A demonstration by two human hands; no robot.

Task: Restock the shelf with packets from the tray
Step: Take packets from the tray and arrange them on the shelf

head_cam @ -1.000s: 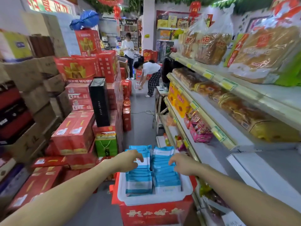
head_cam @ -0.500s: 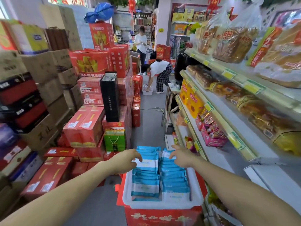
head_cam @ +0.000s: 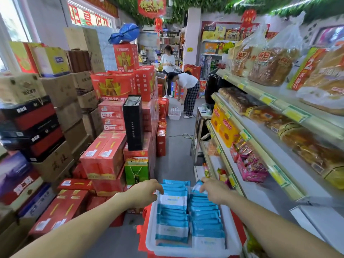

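Two rows of blue-and-white packets point(head_cam: 173, 216) sit in the white tray point(head_cam: 149, 237), down low just beside the shelf point(head_cam: 275, 192). The right hand point(head_cam: 214, 190) has its grip pinching the rearmost packet point(head_cam: 197, 188) of the right row, tipped up a bit. The left hand point(head_cam: 147, 190) curls over the far end of the left row; can't tell if its grip actually has one.

- the left hand point(head_cam: 143, 192) — its fingertips lie over the far end of the packets point(head_cam: 173, 216); whether they grip one cannot be told;
- the right hand point(head_cam: 216, 190): fingertips hidden among the right row; the same doubt;
- the tray point(head_cam: 149, 231): near rim cut by the lower edge;
- the price labels point(head_cam: 296, 113) on the shelf point(head_cam: 257, 145): too blurred to read;
- the bread bags point(head_cam: 323, 81) — blurred, cut off at the right edge.
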